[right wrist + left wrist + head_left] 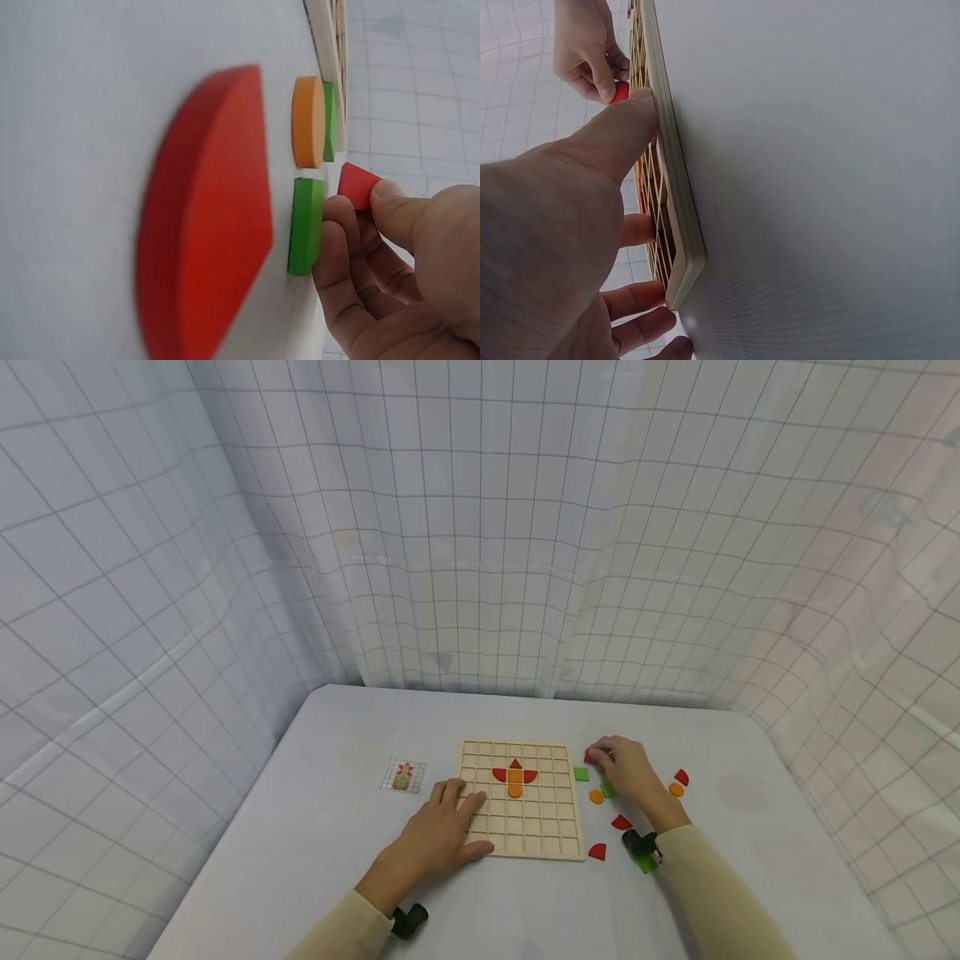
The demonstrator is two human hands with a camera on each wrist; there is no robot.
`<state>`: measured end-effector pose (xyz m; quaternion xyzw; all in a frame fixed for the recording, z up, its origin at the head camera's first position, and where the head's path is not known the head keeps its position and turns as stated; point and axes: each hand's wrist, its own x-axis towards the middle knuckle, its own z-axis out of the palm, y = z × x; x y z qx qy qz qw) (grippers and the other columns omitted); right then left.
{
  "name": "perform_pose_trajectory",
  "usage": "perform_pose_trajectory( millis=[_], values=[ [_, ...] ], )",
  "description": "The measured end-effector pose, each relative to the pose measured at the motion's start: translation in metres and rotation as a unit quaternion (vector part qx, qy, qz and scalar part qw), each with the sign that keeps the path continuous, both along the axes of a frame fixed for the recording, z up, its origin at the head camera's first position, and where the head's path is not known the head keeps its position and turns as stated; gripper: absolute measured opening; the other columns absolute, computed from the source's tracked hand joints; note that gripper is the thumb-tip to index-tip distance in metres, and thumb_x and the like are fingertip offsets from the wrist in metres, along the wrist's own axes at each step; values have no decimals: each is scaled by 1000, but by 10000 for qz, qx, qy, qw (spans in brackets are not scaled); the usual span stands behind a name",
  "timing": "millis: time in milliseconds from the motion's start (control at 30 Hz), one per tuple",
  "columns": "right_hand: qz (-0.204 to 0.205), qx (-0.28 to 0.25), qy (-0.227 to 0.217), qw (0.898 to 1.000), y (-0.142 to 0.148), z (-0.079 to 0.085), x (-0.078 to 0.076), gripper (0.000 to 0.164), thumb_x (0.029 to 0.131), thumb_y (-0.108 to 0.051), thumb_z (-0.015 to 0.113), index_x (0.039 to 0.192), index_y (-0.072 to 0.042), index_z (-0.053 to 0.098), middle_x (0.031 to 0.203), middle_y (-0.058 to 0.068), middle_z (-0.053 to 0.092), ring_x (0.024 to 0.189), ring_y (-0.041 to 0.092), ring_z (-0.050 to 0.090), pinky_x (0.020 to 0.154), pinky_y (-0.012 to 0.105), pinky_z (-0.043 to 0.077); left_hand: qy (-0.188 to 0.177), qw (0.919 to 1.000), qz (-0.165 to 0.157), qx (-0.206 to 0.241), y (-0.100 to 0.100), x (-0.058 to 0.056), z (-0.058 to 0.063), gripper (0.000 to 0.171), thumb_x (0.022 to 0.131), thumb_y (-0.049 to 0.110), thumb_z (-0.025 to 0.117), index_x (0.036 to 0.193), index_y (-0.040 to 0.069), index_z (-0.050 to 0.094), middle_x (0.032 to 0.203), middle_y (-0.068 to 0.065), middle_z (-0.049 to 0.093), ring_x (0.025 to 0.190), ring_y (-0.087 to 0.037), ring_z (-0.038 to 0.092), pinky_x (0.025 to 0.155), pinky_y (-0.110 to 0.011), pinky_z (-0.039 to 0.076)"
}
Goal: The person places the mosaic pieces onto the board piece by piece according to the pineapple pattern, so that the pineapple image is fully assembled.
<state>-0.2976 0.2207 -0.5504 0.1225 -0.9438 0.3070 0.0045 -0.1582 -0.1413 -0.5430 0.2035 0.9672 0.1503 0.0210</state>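
Note:
A pale wooden grid board (536, 827) lies on the table with several pieces set in its upper cells: a red triangle (515, 764), red quarter circles (530, 776) and orange pieces (515, 791). My left hand (437, 833) rests over the board's left edge, fingers spread, thumb at its near edge. To the right of the board, my right hand (628, 768) pinches a small red piece (357, 186) between thumb and fingers; its full outline is partly covered. Close to those fingers are a green square (306, 225) and an orange disc (307, 121).
A small pattern card (402, 776) lies left of the board. Loose red quarter circles (597, 852), another orange disc (677, 790) and a green piece (646, 863) under the right wrist are scattered at right. A gridded white curtain (487, 527) surrounds the table.

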Motion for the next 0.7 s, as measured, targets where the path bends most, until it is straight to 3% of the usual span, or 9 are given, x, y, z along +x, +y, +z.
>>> perform_pose_trajectory(
  millis=[300,500,700],
  values=[
    [286,-564,-101,9979,-5,10,13,22,117,-12,70,134,-3,82,114,14,86,93,20,83,80,35,68,30,10000,-2,-24,1,2,2,77,107,57,83,163,10,60,165,-27,49,154,-50,52,109,-61,65],
    [514,-601,-285,9965,-18,13,22,21,114,-15,76,132,-8,84,115,8,87,101,22,82,76,27,64,-9,10000,9,-6,0,2,3,76,107,56,83,164,10,60,165,-28,49,155,-51,51,109,-61,65],
    [754,-657,-180,9948,-33,14,30,18,110,-13,81,127,-9,86,113,9,86,96,18,80,79,28,65,-15,10000,3,-13,0,3,3,76,107,56,82,164,10,60,166,-28,49,155,-51,51,110,-61,64]
  ],
)
